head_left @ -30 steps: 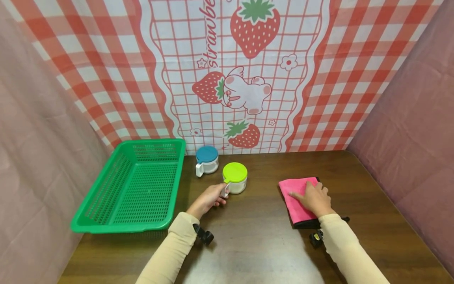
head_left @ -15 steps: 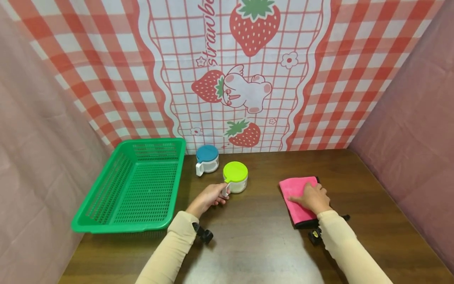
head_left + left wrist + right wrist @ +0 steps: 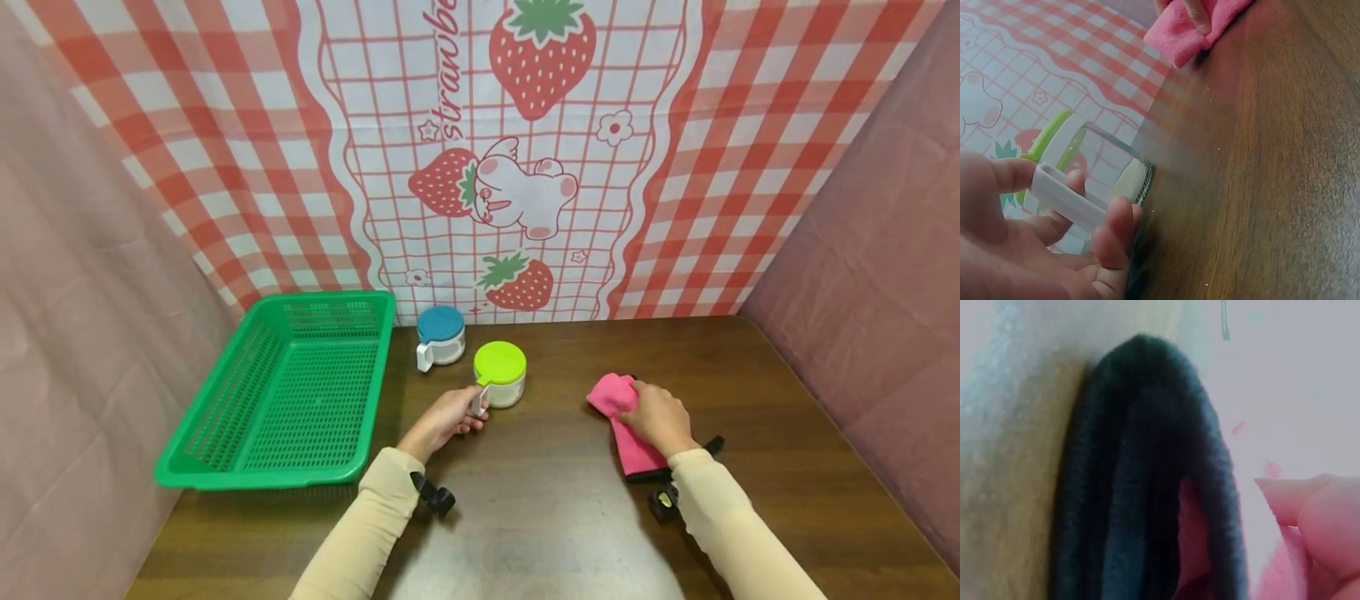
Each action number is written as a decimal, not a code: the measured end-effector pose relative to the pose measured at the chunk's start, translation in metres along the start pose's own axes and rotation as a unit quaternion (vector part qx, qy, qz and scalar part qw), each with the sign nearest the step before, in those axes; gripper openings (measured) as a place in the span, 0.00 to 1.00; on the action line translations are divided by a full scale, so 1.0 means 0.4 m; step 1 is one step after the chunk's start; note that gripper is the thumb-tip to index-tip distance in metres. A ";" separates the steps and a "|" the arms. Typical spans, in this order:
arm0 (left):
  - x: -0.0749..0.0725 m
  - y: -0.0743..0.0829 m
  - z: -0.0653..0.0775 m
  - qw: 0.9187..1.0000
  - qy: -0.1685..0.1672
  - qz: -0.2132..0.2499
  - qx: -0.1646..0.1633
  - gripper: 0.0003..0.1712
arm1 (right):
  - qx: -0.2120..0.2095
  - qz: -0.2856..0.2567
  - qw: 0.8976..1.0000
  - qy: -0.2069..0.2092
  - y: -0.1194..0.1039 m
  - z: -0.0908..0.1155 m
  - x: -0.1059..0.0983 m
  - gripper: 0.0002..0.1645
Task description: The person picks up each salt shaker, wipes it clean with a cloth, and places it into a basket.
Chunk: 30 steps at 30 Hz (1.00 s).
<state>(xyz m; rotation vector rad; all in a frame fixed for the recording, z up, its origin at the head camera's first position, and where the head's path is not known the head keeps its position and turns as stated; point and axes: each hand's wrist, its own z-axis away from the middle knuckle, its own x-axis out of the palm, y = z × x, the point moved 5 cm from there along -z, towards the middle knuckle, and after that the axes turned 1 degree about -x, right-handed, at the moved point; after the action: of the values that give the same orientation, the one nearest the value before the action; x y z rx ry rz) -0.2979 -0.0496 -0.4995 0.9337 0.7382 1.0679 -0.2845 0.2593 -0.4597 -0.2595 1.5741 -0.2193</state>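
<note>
A clear jar with a lime-green lid [image 3: 500, 363] and a white handle [image 3: 1067, 199] stands on the table. My left hand [image 3: 446, 420] holds that handle, fingers curled round it with the thumb near its lid end. Over to the right, my right hand [image 3: 660, 419] grips a folded pink cloth [image 3: 636, 450], which bunches up between thumb and fingers. The cloth's black underside or edging [image 3: 1147, 456] fills much of the right wrist view. Most of the right fingers are hidden behind the hand in the head view.
A second jar with a blue lid [image 3: 441, 323] stands behind and left of the green-lidded one. At the left sits a green plastic basket [image 3: 375, 400] with slotted sides. A checked strawberry-print curtain [image 3: 675, 208] hangs along the brown table's [image 3: 540, 517] back edge.
The right hand has closed its grip on the pink cloth, which lay flat before and is now gathered and narrower. The left hand keeps hold of the jar's handle in the same place.
</note>
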 end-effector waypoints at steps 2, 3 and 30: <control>0.002 0.000 0.000 1.000 -0.003 0.001 0.003 0.23 | -0.003 -0.004 1.000 0.006 -0.003 0.004 -0.004 0.37; 0.002 0.001 0.000 1.000 -0.004 0.001 0.004 0.23 | -0.003 -0.007 1.000 0.009 -0.003 0.006 -0.005 0.37; -0.006 0.010 -0.004 0.997 0.059 0.029 0.035 0.18 | -0.061 -0.059 0.992 0.092 -0.028 0.027 -0.018 0.22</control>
<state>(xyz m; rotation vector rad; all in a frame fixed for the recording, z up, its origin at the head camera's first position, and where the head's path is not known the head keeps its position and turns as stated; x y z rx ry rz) -0.3018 -0.0506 -0.4965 0.9631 0.8537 1.1627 -0.2734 0.2509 -0.4496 -0.4388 1.7595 -0.2457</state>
